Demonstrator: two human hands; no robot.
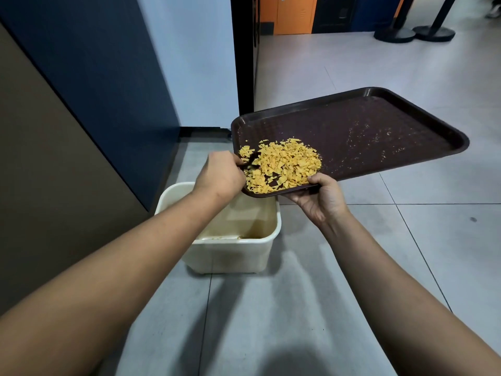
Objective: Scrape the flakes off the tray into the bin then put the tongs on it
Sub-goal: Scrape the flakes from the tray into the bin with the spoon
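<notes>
The scraping step is under way. Nearest, the cream bin (233,234) is sitting on the floor, below the tray's (366,126) low corner. The right hand (324,198) is gripping the tray's near edge; the left hand (221,176) is gripping dark tongs (250,162), pushing into the yellow flakes (284,165). Next, the pile needs sweeping over that corner.

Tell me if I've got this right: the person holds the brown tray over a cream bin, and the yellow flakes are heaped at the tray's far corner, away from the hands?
Not quite. The head view shows the flakes heaped at the near corner of the tray, between the hands, just above the bin. The rest holds.
</notes>
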